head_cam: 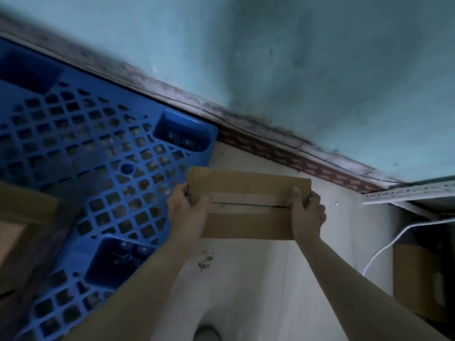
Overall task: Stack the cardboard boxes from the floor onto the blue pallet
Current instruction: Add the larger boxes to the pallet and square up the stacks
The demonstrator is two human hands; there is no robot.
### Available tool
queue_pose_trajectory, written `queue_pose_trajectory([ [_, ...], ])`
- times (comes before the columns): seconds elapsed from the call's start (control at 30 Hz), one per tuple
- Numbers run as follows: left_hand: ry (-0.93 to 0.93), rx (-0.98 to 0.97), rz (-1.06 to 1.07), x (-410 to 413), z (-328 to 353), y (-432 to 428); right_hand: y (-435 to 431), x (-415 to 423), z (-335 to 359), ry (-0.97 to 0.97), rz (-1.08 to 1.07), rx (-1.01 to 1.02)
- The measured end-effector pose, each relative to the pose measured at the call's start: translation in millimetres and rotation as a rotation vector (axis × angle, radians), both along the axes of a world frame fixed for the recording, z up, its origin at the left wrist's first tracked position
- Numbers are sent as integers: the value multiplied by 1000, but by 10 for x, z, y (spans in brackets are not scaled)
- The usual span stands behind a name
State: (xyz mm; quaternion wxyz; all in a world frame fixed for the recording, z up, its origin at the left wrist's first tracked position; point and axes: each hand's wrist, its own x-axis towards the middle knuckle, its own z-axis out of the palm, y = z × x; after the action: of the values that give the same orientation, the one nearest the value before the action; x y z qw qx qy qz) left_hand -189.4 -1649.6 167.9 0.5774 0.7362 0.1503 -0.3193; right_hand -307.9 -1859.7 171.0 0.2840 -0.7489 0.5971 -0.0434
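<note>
Head view: a person holds a flat cardboard box [248, 203] by its two short ends, arms stretched forward. The left hand [187, 205] grips the left end, thumb on the top face and fingers curled round the edge. The right hand [307, 212] grips the right end the same way, so both hands are clamped on the box, the box's length apart. A strip of tape runs along the box's top seam from hand to hand.

The box sits just off the right edge of the blue pallet [98, 156], near the pallet's far right corner and over the pale floor [246, 279] - not over the pallet's grid. Whether its underside touches the floor cannot be told.

The pallet lies flat against the foot of the teal wall [320, 70], its top a lattice of square holes with deeper pockets at the corners. At its left edge a second box [24, 217] rests on the grid, cut off by the frame.

To the right, well apart from the hands, a brown box [418, 279] stands in shadow on the floor, with a white cable [394, 242] curving beside it and a perforated metal rail [406, 190] above. A dark stain [205, 260] marks the floor below the held box - between the forearms.
</note>
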Motion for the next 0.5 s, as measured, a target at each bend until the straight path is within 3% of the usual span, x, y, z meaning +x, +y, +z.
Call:
queue_pose_trajectory([
  [0.23,-236,5,13,1179,1476,1329,1370,991,1264,-274,5,-86],
  [0.5,-604,41,-123,2250,3664,3070,3252,1800,2967,-624,32,86],
])
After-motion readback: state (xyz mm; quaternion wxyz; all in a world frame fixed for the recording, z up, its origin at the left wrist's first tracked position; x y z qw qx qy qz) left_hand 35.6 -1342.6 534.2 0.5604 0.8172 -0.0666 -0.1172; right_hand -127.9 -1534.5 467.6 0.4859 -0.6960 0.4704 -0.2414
